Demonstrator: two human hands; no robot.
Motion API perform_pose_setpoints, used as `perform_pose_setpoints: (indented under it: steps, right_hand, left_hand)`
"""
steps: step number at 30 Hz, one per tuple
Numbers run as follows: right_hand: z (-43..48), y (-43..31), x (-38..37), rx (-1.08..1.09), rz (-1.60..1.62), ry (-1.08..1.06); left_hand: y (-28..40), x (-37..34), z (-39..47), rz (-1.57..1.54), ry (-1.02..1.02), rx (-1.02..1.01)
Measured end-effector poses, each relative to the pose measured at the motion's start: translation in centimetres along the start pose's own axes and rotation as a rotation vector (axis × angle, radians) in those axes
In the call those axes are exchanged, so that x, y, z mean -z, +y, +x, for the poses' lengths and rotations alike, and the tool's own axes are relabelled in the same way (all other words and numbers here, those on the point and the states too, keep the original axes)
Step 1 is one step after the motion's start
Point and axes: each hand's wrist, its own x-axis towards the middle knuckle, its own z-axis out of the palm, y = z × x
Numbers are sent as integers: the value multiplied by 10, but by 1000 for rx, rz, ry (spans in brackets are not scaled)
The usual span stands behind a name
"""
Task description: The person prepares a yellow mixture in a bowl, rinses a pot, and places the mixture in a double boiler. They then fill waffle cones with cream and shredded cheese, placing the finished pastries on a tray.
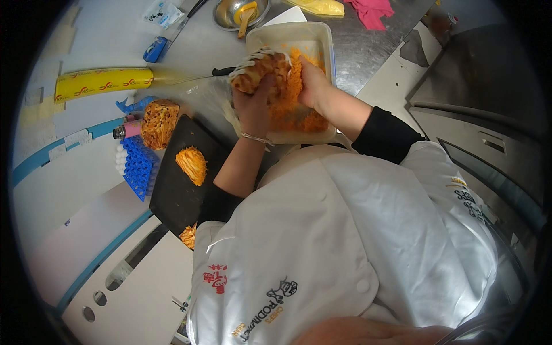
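Note:
A browned bread roll [261, 71] with white cream lines on top is gripped in my left hand [254, 105], held above a translucent plastic tub [290, 31]. My right hand [315, 84] cups a clump of orange floss [295, 79] against the roll's right side, its fingers partly hidden. More loose orange floss [317, 123] lies in the tub. To the left, a floss-covered bread piece [192, 165] rests on a black baking tray [172, 196], and another piece [188, 236] sits near the tray's front end, partly hidden by my sleeve.
A steel bowl [224, 20] with a yellow-headed, wooden-handled spatula [245, 19] stands behind the tub. Left are a yellow film roll [103, 84], a seeded loaf [160, 123], a pink bottle [130, 129] and a blue egg tray [139, 166]. A pink cloth [373, 12] lies at the back right.

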Motion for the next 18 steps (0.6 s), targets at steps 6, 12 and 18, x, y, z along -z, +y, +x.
perform_pose_setpoints:
  steps: [6, 12, 18]
  right_hand:
    - [11, -7, -1, 38, -88, 38]
    - [6, -15, -9, 65, -281, 108]
    - [0, -22, -9, 8, -297, 15]
  left_hand:
    - [3, 8, 7, 19, -50, 61]
    - [8, 7, 15, 103, -129, 161]
    - [18, 16, 22, -49, -159, 317]
